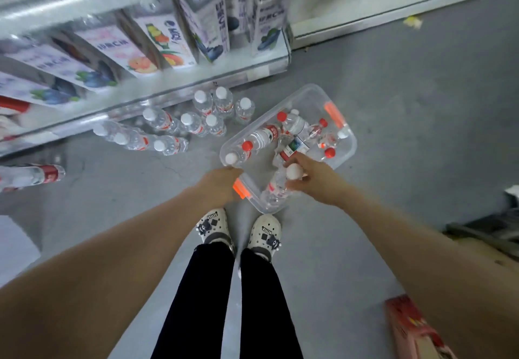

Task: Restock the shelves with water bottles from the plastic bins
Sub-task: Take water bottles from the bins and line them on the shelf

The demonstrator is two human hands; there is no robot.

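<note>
One white-capped bottle [276, 187] sits in the curled fingers of the right hand [307, 180], over the near end of the clear bin [311, 97].
Left hand [220, 187] fingers curl over the bin's near rim by an orange latch [240, 188]. Past the fingers, red-capped and white-capped bottles [265, 135] lie in the bin. More bottles [213, 111] stand on the floor [393, 134] by the shelf [168, 83]. Labels are too blurry to read.
</note>
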